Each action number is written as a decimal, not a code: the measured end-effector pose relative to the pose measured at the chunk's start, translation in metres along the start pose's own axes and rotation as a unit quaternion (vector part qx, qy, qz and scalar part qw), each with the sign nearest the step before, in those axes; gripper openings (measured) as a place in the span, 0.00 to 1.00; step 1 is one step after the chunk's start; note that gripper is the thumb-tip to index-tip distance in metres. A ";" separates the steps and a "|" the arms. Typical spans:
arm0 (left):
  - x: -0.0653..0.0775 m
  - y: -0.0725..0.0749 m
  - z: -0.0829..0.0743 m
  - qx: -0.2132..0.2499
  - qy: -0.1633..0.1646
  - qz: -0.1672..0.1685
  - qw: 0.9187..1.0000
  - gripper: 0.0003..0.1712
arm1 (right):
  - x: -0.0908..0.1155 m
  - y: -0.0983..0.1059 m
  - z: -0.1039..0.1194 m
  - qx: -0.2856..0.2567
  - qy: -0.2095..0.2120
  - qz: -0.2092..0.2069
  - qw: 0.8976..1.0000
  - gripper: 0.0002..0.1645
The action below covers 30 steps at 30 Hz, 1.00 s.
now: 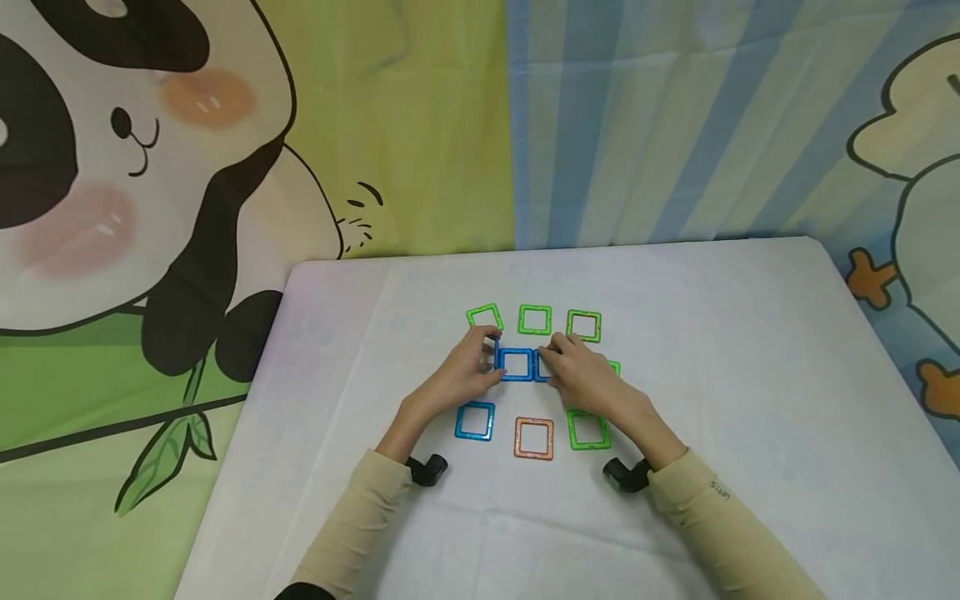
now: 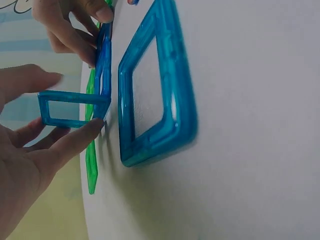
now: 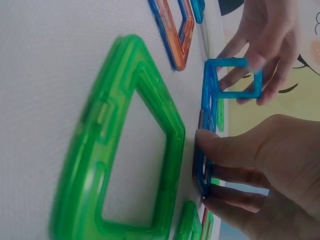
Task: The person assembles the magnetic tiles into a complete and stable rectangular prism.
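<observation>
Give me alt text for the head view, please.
A person's left hand holds an upright blue square at the end of two flat blue squares; the right hand grips one. Green squares, an orange square and another blue square lie around them on a white table, a cartoon panda behind.

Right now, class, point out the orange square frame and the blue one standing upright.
Orange square frame [image 1: 533, 455], head view, on its bottom bar.
Upright blue square frame [image 2: 70, 97], left wrist view, on its top bar.

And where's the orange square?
In the head view, the orange square lies on the white table, in the bottom row, between a blue square on its left and a green square on its right.
</observation>
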<state>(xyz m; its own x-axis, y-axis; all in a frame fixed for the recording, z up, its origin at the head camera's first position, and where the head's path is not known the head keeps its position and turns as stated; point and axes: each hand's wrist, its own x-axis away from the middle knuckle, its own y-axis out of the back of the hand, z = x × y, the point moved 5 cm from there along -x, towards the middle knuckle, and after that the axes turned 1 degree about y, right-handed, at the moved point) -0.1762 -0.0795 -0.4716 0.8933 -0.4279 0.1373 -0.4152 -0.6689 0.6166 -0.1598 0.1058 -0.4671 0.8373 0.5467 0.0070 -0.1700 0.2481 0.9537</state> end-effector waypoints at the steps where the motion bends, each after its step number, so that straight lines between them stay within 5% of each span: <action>1: 0.000 0.000 0.001 0.006 0.003 -0.005 1.000 0.35 | 0.000 0.000 0.000 0.001 -0.001 0.000 1.000 0.30; 10: -0.003 0.000 0.010 0.052 0.012 -0.072 0.996 0.22 | -0.001 -0.003 0.002 0.000 -0.004 0.003 1.000 0.31; 20: -0.002 -0.005 0.016 0.138 0.009 -0.092 0.986 0.18 | 0.002 -0.002 0.004 0.004 -0.001 -0.013 1.000 0.30; 30: -0.004 -0.008 0.019 0.143 0.016 -0.097 0.985 0.20 | 0.006 -0.003 0.003 -0.013 -0.004 -0.025 1.000 0.30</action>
<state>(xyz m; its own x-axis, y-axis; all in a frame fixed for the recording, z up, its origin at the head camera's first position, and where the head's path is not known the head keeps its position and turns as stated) -0.1794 -0.0842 -0.4921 0.9639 -0.2580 0.0656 -0.2627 -0.8825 0.3901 -0.1532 0.1060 -0.4692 0.8488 0.5273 -0.0375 -0.1419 0.2957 0.9447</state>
